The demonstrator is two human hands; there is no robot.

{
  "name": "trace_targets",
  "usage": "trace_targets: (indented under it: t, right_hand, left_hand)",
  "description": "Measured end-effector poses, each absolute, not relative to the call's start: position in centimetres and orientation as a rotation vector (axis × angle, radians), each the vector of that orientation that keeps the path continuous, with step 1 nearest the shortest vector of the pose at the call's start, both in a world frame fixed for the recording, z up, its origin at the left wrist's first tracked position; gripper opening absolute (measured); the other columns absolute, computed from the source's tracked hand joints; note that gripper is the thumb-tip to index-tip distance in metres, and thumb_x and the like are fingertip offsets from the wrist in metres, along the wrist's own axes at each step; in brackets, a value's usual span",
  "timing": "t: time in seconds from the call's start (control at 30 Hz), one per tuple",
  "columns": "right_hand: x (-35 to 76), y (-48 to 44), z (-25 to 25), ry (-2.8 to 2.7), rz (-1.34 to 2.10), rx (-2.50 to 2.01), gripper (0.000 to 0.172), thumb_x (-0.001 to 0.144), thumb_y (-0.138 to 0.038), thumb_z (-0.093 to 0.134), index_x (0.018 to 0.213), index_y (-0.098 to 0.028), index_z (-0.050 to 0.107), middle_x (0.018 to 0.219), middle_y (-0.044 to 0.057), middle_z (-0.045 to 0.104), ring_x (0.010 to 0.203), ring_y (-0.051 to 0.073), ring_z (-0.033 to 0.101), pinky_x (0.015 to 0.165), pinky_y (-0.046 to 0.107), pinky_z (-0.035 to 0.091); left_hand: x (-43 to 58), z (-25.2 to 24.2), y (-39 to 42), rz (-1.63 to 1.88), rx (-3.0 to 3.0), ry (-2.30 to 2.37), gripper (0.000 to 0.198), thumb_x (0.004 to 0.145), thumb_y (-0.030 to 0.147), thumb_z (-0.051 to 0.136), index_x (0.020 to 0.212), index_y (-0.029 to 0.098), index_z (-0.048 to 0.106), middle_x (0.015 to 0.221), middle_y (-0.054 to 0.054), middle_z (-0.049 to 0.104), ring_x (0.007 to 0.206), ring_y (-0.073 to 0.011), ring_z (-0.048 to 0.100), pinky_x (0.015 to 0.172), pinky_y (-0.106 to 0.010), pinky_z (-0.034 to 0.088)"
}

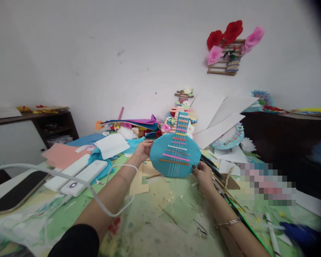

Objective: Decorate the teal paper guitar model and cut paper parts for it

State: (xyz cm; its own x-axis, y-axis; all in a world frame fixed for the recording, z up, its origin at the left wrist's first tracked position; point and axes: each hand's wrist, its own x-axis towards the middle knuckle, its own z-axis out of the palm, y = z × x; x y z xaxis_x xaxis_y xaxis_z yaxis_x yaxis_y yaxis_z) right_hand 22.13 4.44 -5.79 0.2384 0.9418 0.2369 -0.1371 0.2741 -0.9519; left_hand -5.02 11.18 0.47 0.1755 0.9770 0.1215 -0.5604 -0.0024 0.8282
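Observation:
A blue paper lute [160,151] stands upright above the table, its round body toward me and its neck pointing up. Coloured strips cross its front, and thin pale strings run down over them. My left hand [143,150] pinches the body's left edge. On the lower right edge, my right hand [204,175] is closed, thumb in front; its other fingers are partly hidden. Behind the neck are more decorated paper pieces with flowers [166,127].
Paper scraps and twigs lie on the green table [160,217]. White power banks [84,177] with a looping white cable [96,195] and a dark phone [18,191] are at left. White sheets [219,126] lean at the back right. Paper roses [233,32] hang on the wall.

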Motion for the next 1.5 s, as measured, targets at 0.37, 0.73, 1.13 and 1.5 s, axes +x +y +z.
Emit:
trace_targets:
  t: [0.37, 0.73, 1.13, 1.5]
  right_hand:
    - [21.9, 4.4, -5.7, -1.045, 0.908, -0.988, 0.032, 0.052, -0.04, 0.077, 0.069, -0.018, 0.062, 0.069, 0.004, 0.068, 0.062, 0.018, 0.058, 0.06, 0.031, 0.047]
    - [22.0, 4.6, -5.8, -1.019, 0.93, -0.999, 0.034, 0.05, -0.039, 0.076, 0.074, -0.018, 0.063, 0.071, 0.004, 0.068, 0.063, 0.019, 0.059, 0.061, 0.033, 0.048]
    - [21.7, 4.1, -5.2, -1.013, 0.898, -0.989, 0.028, 0.052, -0.033, 0.075, 0.072, -0.018, 0.063, 0.074, 0.004, 0.068, 0.065, 0.018, 0.058, 0.062, 0.03, 0.047]
    - [22.0, 4.1, -5.3, -0.973, 0.98, -0.999, 0.032, 0.049, -0.031, 0.074, 0.076, -0.017, 0.064, 0.075, 0.004, 0.07, 0.066, 0.018, 0.062, 0.065, 0.032, 0.051]
  left_hand:
    - [-5.9, 1.6, 11.1, 1.359, 0.922, 0.762, 0.016, 0.052, 0.003, 0.071, 0.063, 0.011, 0.063, 0.056, -0.001, 0.065, 0.049, -0.0125, 0.059, 0.052, -0.025, 0.044]
    - [-6.1, 2.5, 10.4, 1.239, 0.93, 0.759, 0.015, 0.055, 0.005, 0.066, 0.068, 0.012, 0.063, 0.056, 0.001, 0.062, 0.05, -0.0117, 0.058, 0.054, -0.025, 0.042]
    - [-5.4, 2.1, 10.1, 1.004, 0.829, 0.679, 0.03, 0.065, 0.018, 0.05, 0.091, 0.011, 0.065, 0.073, -0.01, 0.072, 0.069, -0.025, 0.067, 0.068, -0.038, 0.049]
    - [-6.0, 2.1, 9.9, 0.924, 0.953, 0.494, 0.028, 0.06, 0.012, 0.062, 0.088, 0.009, 0.066, 0.07, -0.008, 0.071, 0.064, -0.0221, 0.066, 0.069, -0.035, 0.049]
